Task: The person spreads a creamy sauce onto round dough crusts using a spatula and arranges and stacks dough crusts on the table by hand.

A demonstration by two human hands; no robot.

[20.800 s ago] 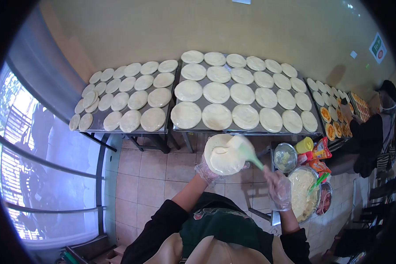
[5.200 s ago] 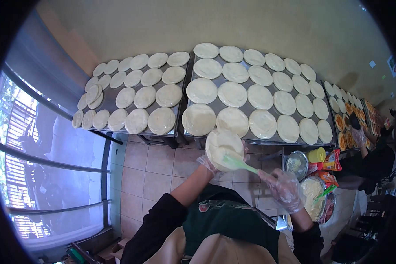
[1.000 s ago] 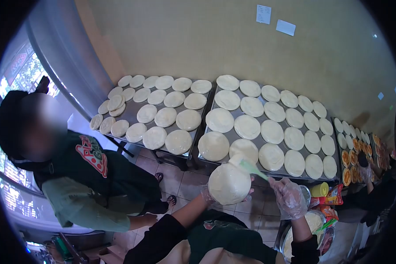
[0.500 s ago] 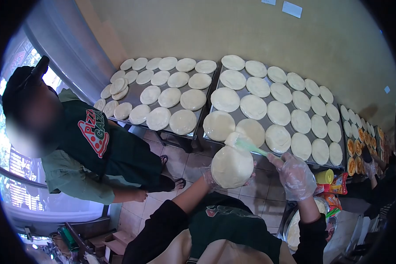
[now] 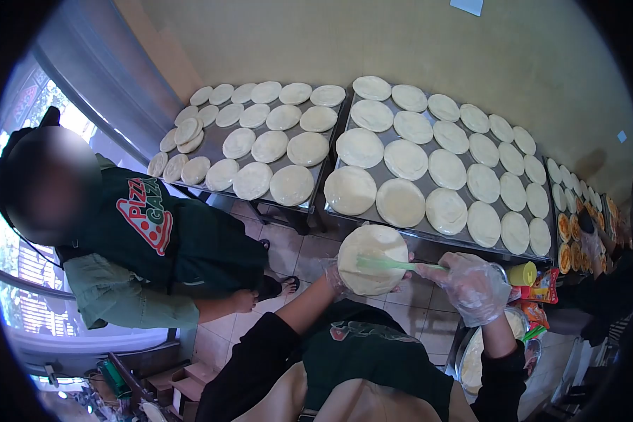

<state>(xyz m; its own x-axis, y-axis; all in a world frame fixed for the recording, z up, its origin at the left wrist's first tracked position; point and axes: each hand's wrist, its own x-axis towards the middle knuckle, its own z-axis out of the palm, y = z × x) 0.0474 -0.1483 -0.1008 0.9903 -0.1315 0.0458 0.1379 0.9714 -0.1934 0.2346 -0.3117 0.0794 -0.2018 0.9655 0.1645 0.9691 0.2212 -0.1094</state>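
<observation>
My left hand (image 5: 334, 276), in a clear plastic glove, holds a round pizza base (image 5: 373, 243) from its left side and below. Fingertips show at the base's right edge, while the palm is hidden. My right hand (image 5: 473, 285), also gloved, is closed around the handle of a pale green spatula (image 5: 394, 264). The spatula's head lies across the middle of the pizza base, whose top looks pale and moist. Just beyond it, more pizza bases (image 5: 401, 202) sit in rows on a metal tray table (image 5: 432, 243).
A second tray table (image 5: 218, 137) carries further bases, two of them stacked. At left stands a person (image 5: 183, 232) in a green apron. Near my right arm are a bowl of pale mixture (image 5: 471, 359), a yellow cup (image 5: 521, 274) and red packets (image 5: 541, 287). Another gloved hand (image 5: 591, 243) works over topped pizzas.
The spatula has moved from the base's far edge, against a base on the tray, to the middle of the held base. The person at left has leaned lower.
</observation>
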